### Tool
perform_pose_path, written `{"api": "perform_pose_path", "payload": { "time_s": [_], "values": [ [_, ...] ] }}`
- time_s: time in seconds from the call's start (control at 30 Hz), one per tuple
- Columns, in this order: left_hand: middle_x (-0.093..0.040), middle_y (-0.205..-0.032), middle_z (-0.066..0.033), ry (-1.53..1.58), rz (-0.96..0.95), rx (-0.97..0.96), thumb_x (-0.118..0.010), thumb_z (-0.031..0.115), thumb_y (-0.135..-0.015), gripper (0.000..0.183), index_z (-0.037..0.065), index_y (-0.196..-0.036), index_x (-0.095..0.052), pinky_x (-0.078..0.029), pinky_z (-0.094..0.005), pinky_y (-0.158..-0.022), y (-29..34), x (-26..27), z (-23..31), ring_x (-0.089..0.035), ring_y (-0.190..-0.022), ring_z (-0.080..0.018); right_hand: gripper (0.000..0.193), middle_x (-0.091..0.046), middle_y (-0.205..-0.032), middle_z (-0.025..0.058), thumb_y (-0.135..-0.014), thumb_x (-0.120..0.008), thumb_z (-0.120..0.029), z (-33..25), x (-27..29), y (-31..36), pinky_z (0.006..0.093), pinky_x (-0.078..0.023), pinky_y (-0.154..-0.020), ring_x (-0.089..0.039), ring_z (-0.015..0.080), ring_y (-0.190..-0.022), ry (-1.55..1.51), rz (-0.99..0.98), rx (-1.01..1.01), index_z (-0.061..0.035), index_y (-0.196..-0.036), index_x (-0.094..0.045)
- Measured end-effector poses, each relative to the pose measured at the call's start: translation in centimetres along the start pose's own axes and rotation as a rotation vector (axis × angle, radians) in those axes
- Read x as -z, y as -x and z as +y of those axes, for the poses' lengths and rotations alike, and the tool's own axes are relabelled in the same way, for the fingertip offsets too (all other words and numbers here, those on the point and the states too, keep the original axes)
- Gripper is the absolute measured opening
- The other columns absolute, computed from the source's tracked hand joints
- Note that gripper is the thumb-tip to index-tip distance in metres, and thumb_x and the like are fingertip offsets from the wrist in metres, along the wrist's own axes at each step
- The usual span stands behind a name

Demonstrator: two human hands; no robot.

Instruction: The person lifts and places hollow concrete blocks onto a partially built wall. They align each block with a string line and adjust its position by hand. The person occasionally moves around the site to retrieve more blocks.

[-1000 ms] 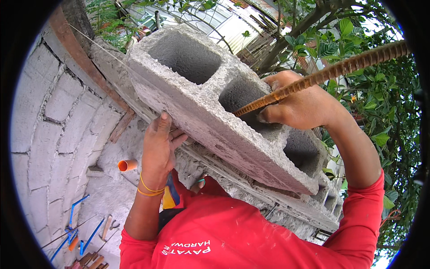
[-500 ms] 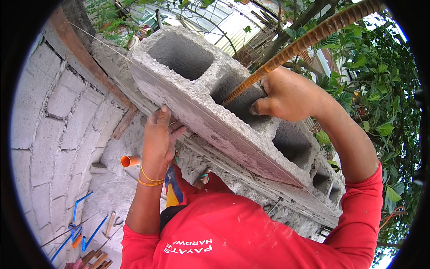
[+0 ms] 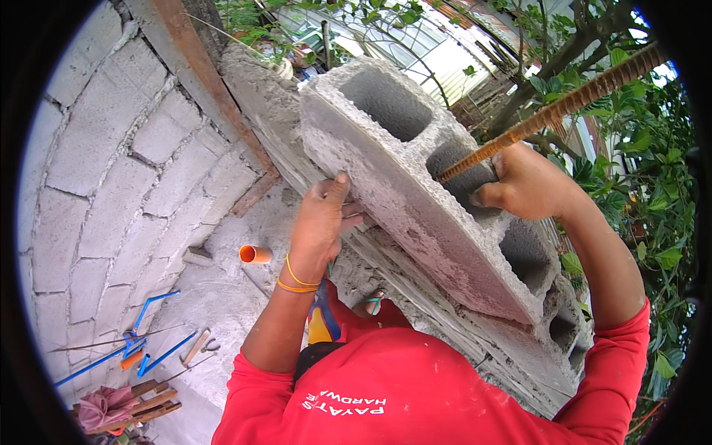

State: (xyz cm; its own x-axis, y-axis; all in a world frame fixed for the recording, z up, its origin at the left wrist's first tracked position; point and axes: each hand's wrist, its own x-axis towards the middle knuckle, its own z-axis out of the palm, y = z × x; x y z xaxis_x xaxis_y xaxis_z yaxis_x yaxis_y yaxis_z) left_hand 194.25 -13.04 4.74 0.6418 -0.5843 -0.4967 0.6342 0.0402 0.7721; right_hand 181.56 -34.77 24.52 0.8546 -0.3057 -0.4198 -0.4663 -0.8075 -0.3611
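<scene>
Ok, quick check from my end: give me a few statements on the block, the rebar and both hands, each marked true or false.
1. The left hand presses against the near face of the hollow concrete block. True.
2. The rebar passes through the block's middle cell. True.
3. The right hand hangs free, away from the block. False: it grips the block's top at the middle cell, beside the rebar.
4. The orange pipe stub sits on top of the block. False: it sticks out of the wall below.
</scene>
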Motion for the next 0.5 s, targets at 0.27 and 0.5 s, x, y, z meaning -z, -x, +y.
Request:
{"api": "perform_pose_path", "payload": {
  "time_s": [0.27, 0.5],
  "values": [
    [-0.056, -0.126, -0.0172, -0.081, 0.197, -0.122, -0.053, 0.052, -0.101, 0.067, -0.002, -0.139, -0.043, -0.05, -0.0432, -0.087, -2.4, 4.3, -1.5, -0.062, -0.102, -0.0267, 0.035, -0.044, -0.052, 0.0178, -0.073, -0.075, -0.016, 0.7, -0.6, -0.7, 0.0421, -0.042, -0.05, -0.049, 0.0224, -0.047, -0.023, 0.001, 0.059, 0.0125, -0.068, -0.056],
    [-0.035, -0.156, -0.022, 0.311, 0.199, 0.066, -0.038, 0.055, -0.105, 0.074, 0.003, -0.156, -0.026, -0.025, -0.0561, -0.117, -5.8, 2.4, -2.1, -0.038, -0.14, -0.0383, 0.035, -0.04, -0.051, 0.0194, -0.073, -0.073, -0.016, 1.5, -0.9, -0.8, 0.0438, -0.041, -0.049, -0.047, 0.0253, -0.045, 0.012, -0.011, 0.058, 0.0127, -0.065, -0.055]
  ]
}}
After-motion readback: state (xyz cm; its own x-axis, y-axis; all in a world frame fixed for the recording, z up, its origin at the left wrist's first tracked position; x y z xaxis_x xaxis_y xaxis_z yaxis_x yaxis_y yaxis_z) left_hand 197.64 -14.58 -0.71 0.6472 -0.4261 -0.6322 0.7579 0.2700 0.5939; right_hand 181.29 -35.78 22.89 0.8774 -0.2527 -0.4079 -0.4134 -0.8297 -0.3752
